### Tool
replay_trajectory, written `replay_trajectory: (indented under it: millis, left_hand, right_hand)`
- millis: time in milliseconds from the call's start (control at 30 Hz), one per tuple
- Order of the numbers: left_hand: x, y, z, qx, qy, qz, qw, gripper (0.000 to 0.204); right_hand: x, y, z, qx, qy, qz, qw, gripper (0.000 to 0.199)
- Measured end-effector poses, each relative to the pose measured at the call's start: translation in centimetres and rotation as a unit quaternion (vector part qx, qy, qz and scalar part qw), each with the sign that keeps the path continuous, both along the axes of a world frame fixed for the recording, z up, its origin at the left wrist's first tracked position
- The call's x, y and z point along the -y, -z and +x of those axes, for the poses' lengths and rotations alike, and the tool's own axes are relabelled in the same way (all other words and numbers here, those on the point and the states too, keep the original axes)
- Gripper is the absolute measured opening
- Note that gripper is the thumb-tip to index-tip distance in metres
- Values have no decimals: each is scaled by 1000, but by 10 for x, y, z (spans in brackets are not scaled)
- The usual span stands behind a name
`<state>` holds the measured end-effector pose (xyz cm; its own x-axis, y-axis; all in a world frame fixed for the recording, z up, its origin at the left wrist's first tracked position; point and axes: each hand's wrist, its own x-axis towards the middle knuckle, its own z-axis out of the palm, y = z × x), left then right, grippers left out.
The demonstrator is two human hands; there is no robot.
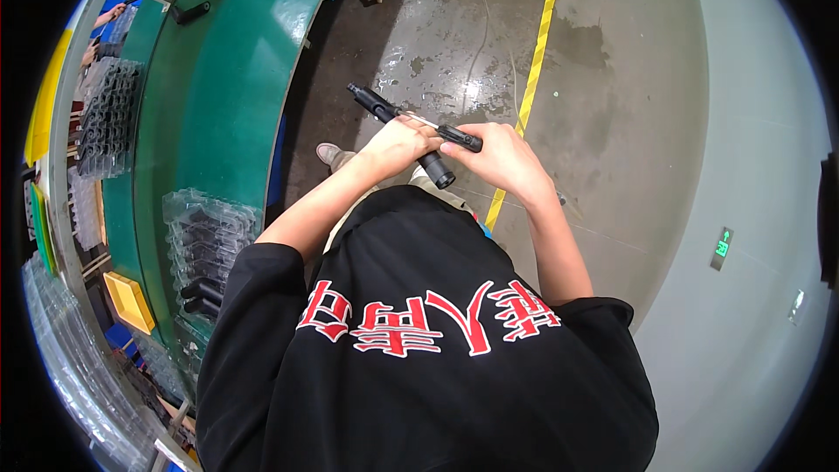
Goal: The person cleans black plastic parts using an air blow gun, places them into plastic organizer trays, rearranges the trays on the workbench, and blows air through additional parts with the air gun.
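Left hand (398, 144): closed around a long black cylindrical tool (395, 127) of plastic or metal, held in front of the chest, slanting from far left to near right. Its narrow end points far left; its thicker round end sticks out below the hand, toward the right.

Right hand (498, 157): closed on a slim black-handled screwdriver (453, 133), whose thin metal shaft runs left and meets the black tool just beside the left hand.

Green conveyor surface (227, 96): curves along the left side. It carries clear plastic blister trays (205, 240) holding dark parts, and one loose black cylinder (190, 11) at the far end.

Yellow plastic bin (129, 301): near left, beside the conveyor.

Grey polished floor (612, 122): right and far, crossed by a yellow painted line (535, 61).

Black T-shirt with red print (419, 341): fills the near centre.
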<state>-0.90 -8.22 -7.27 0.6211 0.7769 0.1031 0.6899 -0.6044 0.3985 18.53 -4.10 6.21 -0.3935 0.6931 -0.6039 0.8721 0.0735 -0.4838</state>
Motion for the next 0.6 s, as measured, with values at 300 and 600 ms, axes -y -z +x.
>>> replay_trajectory:
  millis: [300, 600]
  left_hand:
    - [-2, 5, 14, 72, 22, 91, 993, 10]
    - [-12, 6, 22, 20, 60, 115, 991, 13]
  right_hand:
    - [7, 26, -1, -85, 61, 91, 990, 33]
    - [0, 14, 11, -82, 86, 31, 992, 36]
